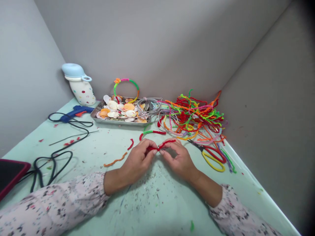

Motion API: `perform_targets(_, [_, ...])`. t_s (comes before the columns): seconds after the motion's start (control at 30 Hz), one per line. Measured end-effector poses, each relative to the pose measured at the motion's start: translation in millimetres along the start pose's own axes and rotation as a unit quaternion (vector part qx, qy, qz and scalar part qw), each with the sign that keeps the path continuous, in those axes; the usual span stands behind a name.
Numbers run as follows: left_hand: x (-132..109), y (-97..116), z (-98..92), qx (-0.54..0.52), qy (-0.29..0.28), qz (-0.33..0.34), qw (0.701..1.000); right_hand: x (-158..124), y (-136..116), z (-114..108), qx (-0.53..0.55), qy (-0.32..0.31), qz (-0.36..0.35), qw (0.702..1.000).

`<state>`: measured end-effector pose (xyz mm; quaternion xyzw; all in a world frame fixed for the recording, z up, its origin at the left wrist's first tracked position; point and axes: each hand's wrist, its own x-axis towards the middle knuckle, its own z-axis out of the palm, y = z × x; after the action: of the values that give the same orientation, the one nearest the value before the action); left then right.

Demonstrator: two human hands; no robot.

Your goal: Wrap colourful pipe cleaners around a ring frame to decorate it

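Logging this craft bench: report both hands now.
Left hand and right hand pinching a twisted red fuzzy pipe cleaner. Scissors with red and yellow handles lying beside right hand.

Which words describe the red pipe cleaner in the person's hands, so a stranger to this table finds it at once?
On the pale green table, find the left hand and right hand at the front. Between them is a short, bent, red fuzzy pipe cleaner. Unlike the loose red pieces nearby, it is the only one held.
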<state>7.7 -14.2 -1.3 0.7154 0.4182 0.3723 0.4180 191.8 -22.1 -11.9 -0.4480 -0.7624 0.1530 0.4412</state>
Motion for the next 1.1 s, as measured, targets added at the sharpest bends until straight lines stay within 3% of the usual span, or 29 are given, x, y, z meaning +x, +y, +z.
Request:
perform_targets(0.37, [2.9,2.2,-3.8,0.035,-0.015,0.037,0.999,0.4,-1.1,-0.8,0.019,-0.011,0.013,1.000])
perform_targets(0.73, [3.3,-2.0,-2.1,-0.001,-0.026,0.011,1.000,2.0,0.4,-1.4,0.056,0.004,-0.012,0.998])
perform_targets(1.1, [2.9,0.4,-0.9,-0.029,-0.018,-0.020,0.999,2.9,-3.2,-2.9,0.024,-0.003,-0.062,0.998])
